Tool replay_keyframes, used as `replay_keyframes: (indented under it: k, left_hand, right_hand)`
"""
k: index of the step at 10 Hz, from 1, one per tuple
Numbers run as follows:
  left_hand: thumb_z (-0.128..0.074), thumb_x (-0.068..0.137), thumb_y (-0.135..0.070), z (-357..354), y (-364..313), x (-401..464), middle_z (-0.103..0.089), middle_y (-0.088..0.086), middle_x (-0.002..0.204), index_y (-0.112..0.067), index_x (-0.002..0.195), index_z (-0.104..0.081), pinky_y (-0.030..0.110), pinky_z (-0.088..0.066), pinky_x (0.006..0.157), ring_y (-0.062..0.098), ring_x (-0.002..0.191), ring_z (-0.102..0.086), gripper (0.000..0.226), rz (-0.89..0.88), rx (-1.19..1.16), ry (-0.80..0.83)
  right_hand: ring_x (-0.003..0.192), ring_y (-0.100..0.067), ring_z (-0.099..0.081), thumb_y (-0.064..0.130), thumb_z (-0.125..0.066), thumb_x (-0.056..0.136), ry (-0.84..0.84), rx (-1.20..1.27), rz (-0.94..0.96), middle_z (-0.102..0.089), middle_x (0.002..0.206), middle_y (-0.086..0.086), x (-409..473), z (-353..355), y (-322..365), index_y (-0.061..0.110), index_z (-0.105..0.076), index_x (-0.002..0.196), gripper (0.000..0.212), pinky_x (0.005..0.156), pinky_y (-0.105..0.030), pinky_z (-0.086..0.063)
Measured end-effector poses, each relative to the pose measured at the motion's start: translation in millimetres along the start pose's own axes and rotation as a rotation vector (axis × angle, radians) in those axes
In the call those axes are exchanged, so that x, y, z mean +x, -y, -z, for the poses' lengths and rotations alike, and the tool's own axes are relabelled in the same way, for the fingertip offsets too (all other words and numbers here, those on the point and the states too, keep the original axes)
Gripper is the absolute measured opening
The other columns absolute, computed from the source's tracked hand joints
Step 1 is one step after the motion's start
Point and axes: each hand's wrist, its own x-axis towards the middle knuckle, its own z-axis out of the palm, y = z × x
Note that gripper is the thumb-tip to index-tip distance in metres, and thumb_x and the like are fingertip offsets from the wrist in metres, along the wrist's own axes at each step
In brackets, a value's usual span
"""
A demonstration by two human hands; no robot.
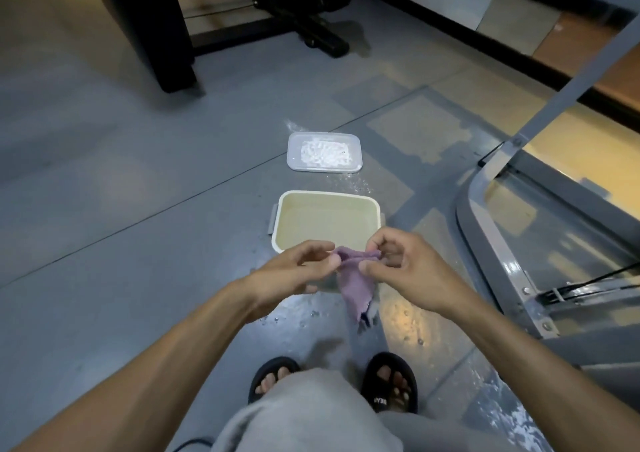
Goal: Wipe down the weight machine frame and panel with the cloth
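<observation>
A small purple cloth (354, 285) hangs between my two hands above the wet floor. My left hand (294, 270) pinches its upper left edge and my right hand (405, 268) pinches its upper right edge, so the cloth droops to a ragged point below. Just beyond my hands a cream tub (375, 209) of water stands on the floor. The grey weight machine frame (485, 244) curves along the right side, with a slanted grey bar (568, 81) rising from it.
A clear lid or tray (298, 161) with white powder lies past the tub. Black machine legs (173, 57) and a black base (325, 39) stand at the back. Water drops dot the grey floor (138, 209). My sandalled feet (388, 382) are below.
</observation>
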Motion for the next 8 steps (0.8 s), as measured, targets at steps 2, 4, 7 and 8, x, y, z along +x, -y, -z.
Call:
replay_keyframes:
  k: [2,4,7,8]
  left_hand:
    - [-0.078,0.091,-0.024,-4.4,62.8,41.3,-0.074,0.009,0.121,-0.010,0.125,-0.065,0.034,-0.056,0.095,0.020,0.109,-0.071,0.039,0.105,-0.148,0.026]
    - [-0.080,0.088,-0.023,14.4,91.3,112.2,-0.073,0.003,0.084,-0.011,0.097,-0.068,0.034,-0.057,0.068,0.019,0.073,-0.066,0.020,0.051,0.001,-0.342]
    - [-0.072,0.092,-0.040,48.4,103.8,152.8,-0.068,-0.010,0.085,-0.028,0.127,-0.053,0.023,-0.053,0.068,0.009,0.072,-0.067,0.041,0.040,0.649,-0.476]
    - [-0.072,0.093,-0.034,64.8,99.6,144.6,-0.064,-0.013,0.079,-0.028,0.126,-0.055,0.022,-0.046,0.065,0.003,0.068,-0.062,0.038,0.091,0.593,-0.477]
  right_hand:
    - [0.078,-0.021,-0.063,0.005,-0.069,0.096,0.032,0.222,-0.196,-0.071,0.094,-0.027,36.1,-18.3,-56.4,0.000,-0.064,0.099,0.007,0.065,-0.023,-0.055]
    - [0.063,-0.009,-0.063,0.022,-0.073,0.094,-0.110,-0.049,-0.196,-0.072,0.071,0.000,125.2,-48.4,-132.7,0.022,-0.067,0.096,0.006,0.066,-0.029,-0.053]
    - [0.081,-0.016,-0.066,0.025,-0.068,0.098,-0.079,-0.229,-0.272,-0.070,0.085,0.004,191.5,-78.2,-189.3,0.028,-0.066,0.120,0.022,0.088,-0.041,-0.057]
    - [0.099,-0.021,-0.066,0.029,-0.065,0.100,-0.069,-0.335,-0.325,-0.070,0.113,-0.001,193.5,-79.3,-176.2,0.026,-0.064,0.127,0.027,0.098,-0.041,-0.054]
